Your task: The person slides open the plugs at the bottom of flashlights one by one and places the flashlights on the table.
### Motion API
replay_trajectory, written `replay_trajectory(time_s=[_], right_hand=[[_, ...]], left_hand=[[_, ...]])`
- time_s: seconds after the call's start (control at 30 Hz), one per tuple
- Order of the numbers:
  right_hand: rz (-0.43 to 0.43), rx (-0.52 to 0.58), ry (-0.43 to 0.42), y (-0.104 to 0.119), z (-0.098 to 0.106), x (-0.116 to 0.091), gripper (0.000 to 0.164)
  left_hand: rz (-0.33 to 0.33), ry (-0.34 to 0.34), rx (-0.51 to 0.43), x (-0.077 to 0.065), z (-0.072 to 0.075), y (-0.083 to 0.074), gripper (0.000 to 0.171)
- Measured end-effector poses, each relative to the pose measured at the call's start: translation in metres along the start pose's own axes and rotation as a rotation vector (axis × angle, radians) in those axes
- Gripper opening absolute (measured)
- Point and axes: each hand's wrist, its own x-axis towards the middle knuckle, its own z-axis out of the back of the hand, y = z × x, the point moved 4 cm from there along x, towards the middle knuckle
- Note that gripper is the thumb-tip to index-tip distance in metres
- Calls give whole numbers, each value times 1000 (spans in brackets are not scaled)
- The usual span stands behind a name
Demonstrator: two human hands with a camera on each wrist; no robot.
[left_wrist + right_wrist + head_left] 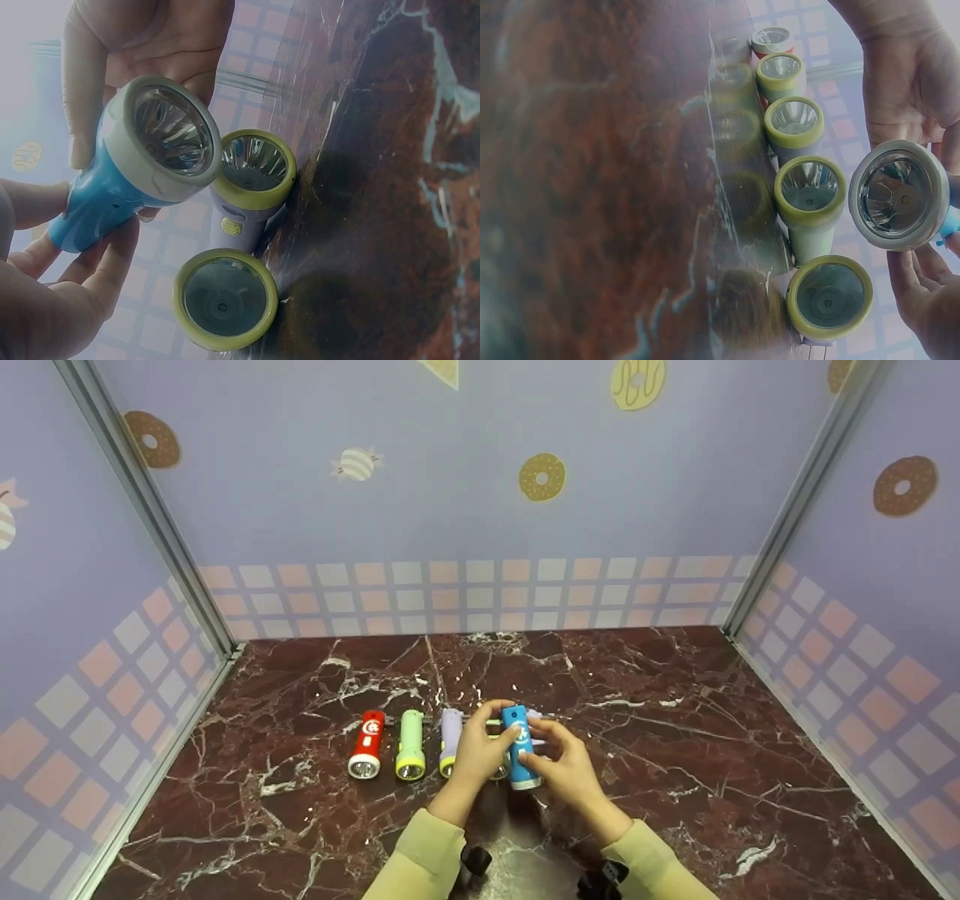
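Note:
A blue flashlight [519, 746] with a white emblem is held up above the table, lens end toward the person. My left hand [480, 750] grips its left side, thumb lying on the body near the emblem. From the right, my right hand [568, 765] holds it too, thumb near the switch. The wrist views show its pale rim and clear lens [176, 133] facing the cameras. Behind the hands lie a light green flashlight [810, 195] and a purple one [534, 714], both partly hidden in the head view.
Left of the hands, a red flashlight [367, 742], a light green flashlight [411, 739] and a purple flashlight [451, 731] lie in a row, lenses toward the person. The dark marbled table [300, 825] is bounded by patterned panels [480, 510] at the back and sides.

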Motion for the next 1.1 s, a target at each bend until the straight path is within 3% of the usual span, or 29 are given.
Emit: replay_trajectory(time_s=[0.73, 1.1], right_hand=[[-24, 15, 11, 2, -2, -2, 53], [-18, 41, 18, 1, -3, -2, 52]], left_hand=[[4, 6, 12, -2, 0, -3, 39], [-20, -5, 68, -2, 0, -2, 39]])
